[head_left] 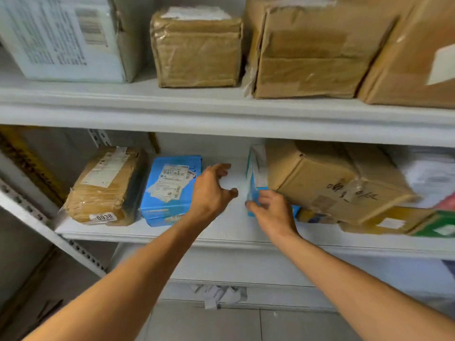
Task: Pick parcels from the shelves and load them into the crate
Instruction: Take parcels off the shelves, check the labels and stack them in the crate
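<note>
White metal shelving (221,114) carries taped brown cardboard parcels (197,52). On its lower shelf, the right hand (273,212) pinches an upright thin blue-and-white carton (256,168); the left hand (209,193) hovers spread, empty, beside a flat blue labelled parcel (170,190).

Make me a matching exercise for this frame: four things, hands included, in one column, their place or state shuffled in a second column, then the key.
Column one
1. left hand
2. right hand
3. flat blue parcel
4. parcel tagged 0038

Column two
A. far left on the lower shelf, wrapped in brown tape
B. pinches a thin blue-and-white parcel that stands on edge
C. fingers spread, holding nothing
D. lies label-up, second from the left on the lower shelf

Pairs: 1-C, 2-B, 3-D, 4-A
</note>
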Demonstrator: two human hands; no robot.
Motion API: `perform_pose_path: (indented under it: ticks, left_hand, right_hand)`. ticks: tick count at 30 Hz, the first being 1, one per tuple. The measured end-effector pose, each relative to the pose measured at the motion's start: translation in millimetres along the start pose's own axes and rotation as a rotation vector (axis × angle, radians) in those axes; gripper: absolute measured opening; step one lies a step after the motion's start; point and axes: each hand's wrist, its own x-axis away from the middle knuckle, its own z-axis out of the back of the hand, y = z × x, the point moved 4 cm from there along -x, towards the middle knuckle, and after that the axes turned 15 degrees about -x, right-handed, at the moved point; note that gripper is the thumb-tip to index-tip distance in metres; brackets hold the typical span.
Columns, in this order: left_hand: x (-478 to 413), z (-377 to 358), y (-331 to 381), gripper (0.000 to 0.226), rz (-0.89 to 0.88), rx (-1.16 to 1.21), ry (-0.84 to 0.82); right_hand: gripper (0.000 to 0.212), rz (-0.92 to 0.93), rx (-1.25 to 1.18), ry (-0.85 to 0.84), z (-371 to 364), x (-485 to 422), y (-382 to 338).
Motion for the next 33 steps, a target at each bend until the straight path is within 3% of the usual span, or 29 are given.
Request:
perform_pose_path:
  ticks: [4,8,15,18,27,30,33]
  left_hand:
    - [16,-18,60,0.062,-0.019,0.075,-0.02]
    - [39,-33,93,0.064,0.033,0.116,0.013]
    - [66,-48,120,0.07,0.061,0.176,0.034]
    - [60,-49,127,0.071,0.072,0.284,0.047]
    - [28,-63,138,0.065,0.235,0.56,0.089]
    - [27,-68,137,0.046,0.304,0.553,0.119]
    - [35,-65,132,0.032,0.341,0.58,0.118]
  right_hand:
    - [0.017,0.022,0.052,-0.018,59,11,-6]
    - [0.019,0.027,0.113,0.045,110,27,-8]
    - [0.048,0.097,0.144,0.221,183,48,-18]
    - [0.072,0.098,0.043,0.385,207,45,-23]
    - [0.07,-0.08,-0.433,0.49,237,-3,-17]
    - [0.084,-0.083,-0.321,0.434,236,-11,-17]
    - [0.064,-0.01,-0.309,0.423,234,-7,-13]
